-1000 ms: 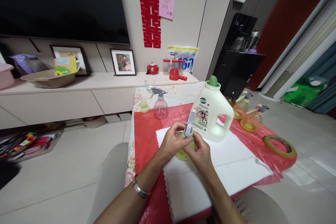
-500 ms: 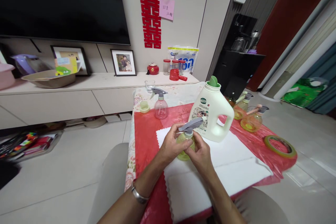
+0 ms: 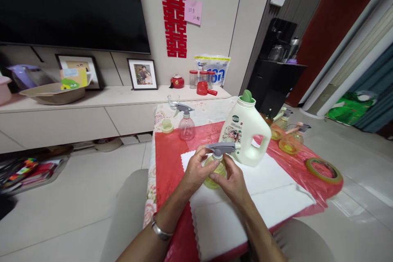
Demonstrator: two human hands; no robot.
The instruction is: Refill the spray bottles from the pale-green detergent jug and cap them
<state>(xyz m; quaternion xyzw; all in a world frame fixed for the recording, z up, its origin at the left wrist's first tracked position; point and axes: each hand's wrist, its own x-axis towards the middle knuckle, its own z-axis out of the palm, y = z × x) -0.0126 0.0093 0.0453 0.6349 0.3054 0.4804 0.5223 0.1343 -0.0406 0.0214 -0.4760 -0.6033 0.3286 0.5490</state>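
Both my hands hold a small clear spray bottle (image 3: 215, 170) with yellow-green liquid and a grey trigger head (image 3: 221, 148). My left hand (image 3: 196, 170) wraps the bottle's left side, fingers curled. My right hand (image 3: 231, 179) grips its right side and neck, fingers closed. The bottle is over a white cloth (image 3: 264, 196) on the red-covered table (image 3: 167, 159). A large white detergent jug (image 3: 244, 131) with a green cap stands just behind it.
An empty clear spray bottle (image 3: 186, 125) and a pale green cap (image 3: 167, 126) stand at the table's far left. Several more spray bottles (image 3: 290, 141) sit at the right, with a tape roll (image 3: 324, 170). A cabinet with photo frames and jars runs behind.
The grey trigger head has turned on the bottle, from pointing up and away to lying level, pointing right. My hands have stayed on the bottle. The view has shifted slightly.
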